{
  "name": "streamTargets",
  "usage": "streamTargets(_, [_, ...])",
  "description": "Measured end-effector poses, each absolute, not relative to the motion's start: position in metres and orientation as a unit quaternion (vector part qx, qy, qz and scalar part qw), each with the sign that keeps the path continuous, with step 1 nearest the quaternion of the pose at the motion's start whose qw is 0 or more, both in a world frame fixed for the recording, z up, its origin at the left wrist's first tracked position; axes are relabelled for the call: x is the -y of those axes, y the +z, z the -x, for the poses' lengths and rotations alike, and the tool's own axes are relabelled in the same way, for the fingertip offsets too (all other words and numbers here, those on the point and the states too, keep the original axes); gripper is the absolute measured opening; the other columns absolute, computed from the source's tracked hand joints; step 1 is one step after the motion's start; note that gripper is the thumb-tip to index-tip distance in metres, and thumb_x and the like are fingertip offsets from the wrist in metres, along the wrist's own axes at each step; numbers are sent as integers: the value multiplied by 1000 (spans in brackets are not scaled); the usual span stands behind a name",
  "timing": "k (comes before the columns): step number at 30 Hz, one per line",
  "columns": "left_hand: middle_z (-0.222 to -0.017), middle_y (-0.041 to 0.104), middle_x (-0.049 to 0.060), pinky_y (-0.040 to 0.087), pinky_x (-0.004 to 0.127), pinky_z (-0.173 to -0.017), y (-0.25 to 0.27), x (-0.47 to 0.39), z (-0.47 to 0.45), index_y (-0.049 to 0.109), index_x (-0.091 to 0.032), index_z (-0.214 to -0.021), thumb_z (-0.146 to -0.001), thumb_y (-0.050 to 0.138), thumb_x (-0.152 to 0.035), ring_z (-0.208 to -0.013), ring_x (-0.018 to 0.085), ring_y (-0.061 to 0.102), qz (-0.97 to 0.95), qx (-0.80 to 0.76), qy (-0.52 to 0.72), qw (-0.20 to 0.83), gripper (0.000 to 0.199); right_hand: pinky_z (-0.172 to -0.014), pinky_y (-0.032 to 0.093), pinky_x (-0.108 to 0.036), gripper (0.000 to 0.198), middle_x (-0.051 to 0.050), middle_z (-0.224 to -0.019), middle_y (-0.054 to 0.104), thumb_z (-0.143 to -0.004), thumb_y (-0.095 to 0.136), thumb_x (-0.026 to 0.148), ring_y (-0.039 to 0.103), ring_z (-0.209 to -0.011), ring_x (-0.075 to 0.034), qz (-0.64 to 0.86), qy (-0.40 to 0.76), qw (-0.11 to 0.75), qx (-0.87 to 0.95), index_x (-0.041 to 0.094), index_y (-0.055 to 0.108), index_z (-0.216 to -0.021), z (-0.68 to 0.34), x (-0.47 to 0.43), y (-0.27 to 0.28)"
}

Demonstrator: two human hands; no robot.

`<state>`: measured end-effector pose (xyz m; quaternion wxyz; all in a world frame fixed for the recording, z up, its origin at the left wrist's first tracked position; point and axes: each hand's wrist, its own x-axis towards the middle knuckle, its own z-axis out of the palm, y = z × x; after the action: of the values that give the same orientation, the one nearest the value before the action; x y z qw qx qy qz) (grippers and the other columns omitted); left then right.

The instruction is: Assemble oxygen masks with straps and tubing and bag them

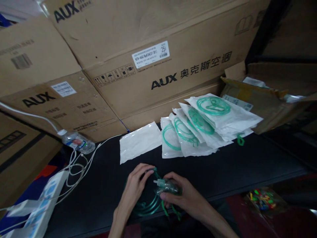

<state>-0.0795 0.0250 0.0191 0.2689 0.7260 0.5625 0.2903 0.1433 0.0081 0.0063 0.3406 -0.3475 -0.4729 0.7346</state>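
In my right hand point(184, 193) is a clear green-tinted mask point(170, 186), its short pale nozzle pointing left. A green strap point(176, 213) dangles below that hand. My left hand point(138, 177) pinches the end of coiled green tubing point(148, 209), close to the nozzle and apart from it. The coil lies on the black tabletop point(99, 188) under my left wrist. Beyond my hands, several white packets point(200, 147) with green tubing showing through them overlap in a row. To their left lies a flat white pouch point(140, 142) with no tubing visible.
Large cardboard boxes point(119, 99) wall off the back. An opened carton point(257, 99) stands at the right. On the left are a plastic bottle point(80, 143), tangled white cables point(80, 172) and a power strip point(47, 205). A bag of small colourful pieces point(264, 200) sits lower right.
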Motion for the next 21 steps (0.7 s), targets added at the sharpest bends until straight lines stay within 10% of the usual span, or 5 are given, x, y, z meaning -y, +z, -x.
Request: streamTargets(21, [-101, 75, 5, 53, 35, -89, 13, -18, 85, 78, -26, -106, -100, 62, -34, -96, 21, 68, -737, -509, 321, 307, 19, -47, 53, -23, 40, 6, -64, 60, -87, 70, 58, 62, -49, -13, 424, 691, 302, 502, 21, 63, -101, -142, -18, 9])
